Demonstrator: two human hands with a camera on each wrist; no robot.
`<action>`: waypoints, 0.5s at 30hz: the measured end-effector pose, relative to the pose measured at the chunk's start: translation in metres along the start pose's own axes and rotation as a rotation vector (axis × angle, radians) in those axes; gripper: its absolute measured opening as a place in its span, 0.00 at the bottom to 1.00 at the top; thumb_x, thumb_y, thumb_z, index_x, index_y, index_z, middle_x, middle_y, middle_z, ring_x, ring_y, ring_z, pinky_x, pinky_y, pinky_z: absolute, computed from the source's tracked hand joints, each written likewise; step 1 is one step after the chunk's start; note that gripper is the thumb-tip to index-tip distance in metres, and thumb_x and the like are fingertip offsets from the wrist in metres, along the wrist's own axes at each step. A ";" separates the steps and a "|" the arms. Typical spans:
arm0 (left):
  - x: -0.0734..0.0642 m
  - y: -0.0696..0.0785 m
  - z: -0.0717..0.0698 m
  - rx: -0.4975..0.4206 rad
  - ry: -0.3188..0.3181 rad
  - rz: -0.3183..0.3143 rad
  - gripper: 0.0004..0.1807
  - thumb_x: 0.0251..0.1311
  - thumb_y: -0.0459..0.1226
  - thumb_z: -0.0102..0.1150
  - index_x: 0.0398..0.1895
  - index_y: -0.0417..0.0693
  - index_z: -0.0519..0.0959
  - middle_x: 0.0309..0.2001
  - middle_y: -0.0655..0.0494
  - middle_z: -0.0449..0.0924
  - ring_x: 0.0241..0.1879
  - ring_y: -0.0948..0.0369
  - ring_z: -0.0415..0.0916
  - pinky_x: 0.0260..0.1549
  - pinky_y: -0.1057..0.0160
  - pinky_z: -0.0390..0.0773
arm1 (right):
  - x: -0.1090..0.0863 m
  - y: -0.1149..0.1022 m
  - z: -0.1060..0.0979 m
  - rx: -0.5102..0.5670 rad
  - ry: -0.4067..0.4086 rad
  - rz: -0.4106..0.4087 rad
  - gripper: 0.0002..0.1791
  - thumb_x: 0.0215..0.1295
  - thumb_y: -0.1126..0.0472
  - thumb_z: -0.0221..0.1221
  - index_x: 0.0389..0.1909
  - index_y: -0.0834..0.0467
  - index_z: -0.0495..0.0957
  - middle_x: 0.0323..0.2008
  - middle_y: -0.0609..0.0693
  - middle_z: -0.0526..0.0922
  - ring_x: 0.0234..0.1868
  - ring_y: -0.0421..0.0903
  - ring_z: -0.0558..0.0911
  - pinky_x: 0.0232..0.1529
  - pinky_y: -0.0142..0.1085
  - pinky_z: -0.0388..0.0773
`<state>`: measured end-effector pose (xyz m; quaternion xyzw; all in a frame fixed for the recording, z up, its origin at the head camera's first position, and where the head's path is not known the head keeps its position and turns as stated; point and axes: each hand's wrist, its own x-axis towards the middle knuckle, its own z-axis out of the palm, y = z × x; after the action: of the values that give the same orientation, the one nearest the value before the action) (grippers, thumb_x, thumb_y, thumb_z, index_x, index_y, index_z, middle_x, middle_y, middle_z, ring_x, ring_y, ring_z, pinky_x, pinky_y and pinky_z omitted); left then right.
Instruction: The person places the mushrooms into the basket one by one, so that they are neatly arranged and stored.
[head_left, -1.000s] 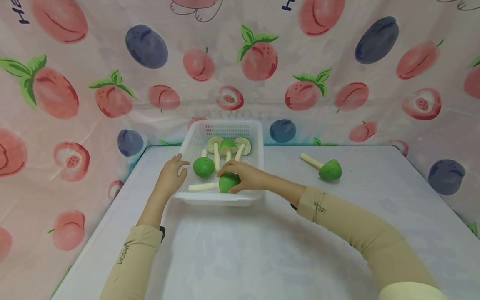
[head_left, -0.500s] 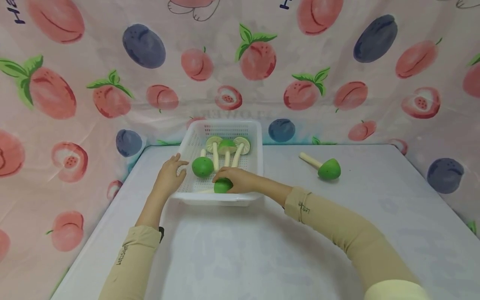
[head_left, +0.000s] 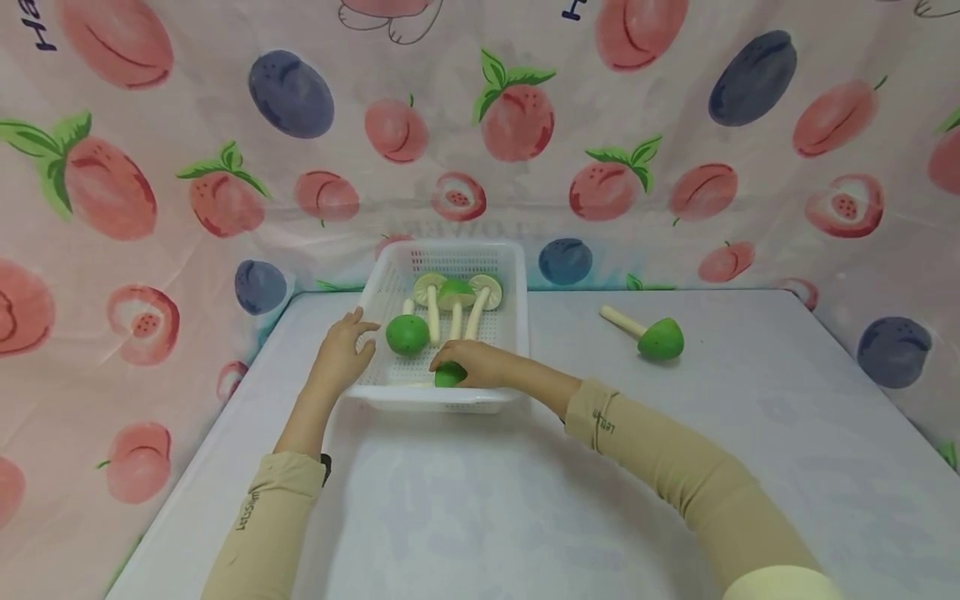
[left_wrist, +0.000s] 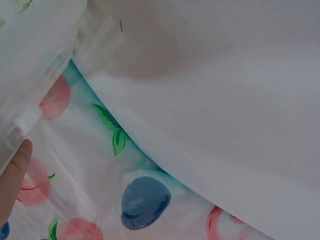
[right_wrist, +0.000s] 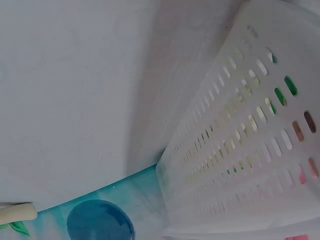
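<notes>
A white plastic basket (head_left: 522, 333) with slotted walls stands at the back middle of the table. My right hand (head_left: 483, 364) reaches inside its front part and holds a green toy mushroom (head_left: 450, 375) by the cap; the front rim hides most of the stem. A second green-capped mushroom (head_left: 407, 335) lies at the basket's left, and several others (head_left: 456, 294) lie toward the back wall. My left hand (head_left: 341, 350) rests at the left rim with fingers extended. In the left wrist view, one finger (left_wrist: 16, 172) touches the basket's outer side.
Another green-capped mushroom (head_left: 660, 339) lies on the white table (head_left: 600, 500) to the right of the basket, its stem pointing back left. A fruit-print cloth (head_left: 465, 108) hangs behind the table and down its left side.
My right hand has moved slightly left and lower into the basket with the mushroom, whose stem has sunk behind the front rim. The left hand has stayed at the rim.
</notes>
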<state>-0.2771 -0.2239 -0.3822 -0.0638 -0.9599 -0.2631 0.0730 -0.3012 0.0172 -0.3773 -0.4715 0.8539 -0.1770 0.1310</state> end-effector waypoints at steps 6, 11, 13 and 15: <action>-0.002 0.003 -0.001 0.003 -0.006 0.001 0.19 0.65 0.33 0.47 0.57 0.34 0.73 0.71 0.35 0.52 0.71 0.38 0.47 0.67 0.38 0.52 | 0.000 0.002 0.002 0.008 -0.001 0.019 0.23 0.58 0.66 0.63 0.56 0.62 0.75 0.58 0.55 0.76 0.62 0.50 0.72 0.64 0.39 0.69; -0.003 0.002 -0.001 0.000 -0.013 -0.002 0.19 0.65 0.33 0.47 0.57 0.34 0.73 0.71 0.35 0.52 0.71 0.37 0.47 0.67 0.38 0.51 | 0.000 0.002 0.003 0.006 -0.001 0.005 0.23 0.58 0.66 0.63 0.56 0.63 0.75 0.57 0.56 0.76 0.62 0.51 0.73 0.64 0.39 0.69; -0.002 0.001 -0.001 0.001 -0.012 -0.003 0.19 0.65 0.33 0.47 0.57 0.34 0.73 0.71 0.35 0.52 0.71 0.38 0.47 0.67 0.38 0.51 | 0.000 0.001 0.002 0.011 0.006 0.004 0.23 0.58 0.66 0.63 0.56 0.63 0.75 0.57 0.56 0.77 0.61 0.50 0.73 0.64 0.39 0.69; -0.001 0.000 -0.002 0.001 -0.009 -0.001 0.19 0.65 0.33 0.47 0.58 0.35 0.72 0.71 0.35 0.52 0.71 0.38 0.47 0.67 0.38 0.51 | 0.000 0.001 0.002 0.015 0.013 0.008 0.23 0.58 0.66 0.63 0.56 0.63 0.75 0.57 0.56 0.77 0.61 0.50 0.73 0.64 0.39 0.70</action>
<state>-0.2759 -0.2244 -0.3808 -0.0643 -0.9605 -0.2621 0.0684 -0.3013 0.0169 -0.3791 -0.4658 0.8554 -0.1858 0.1296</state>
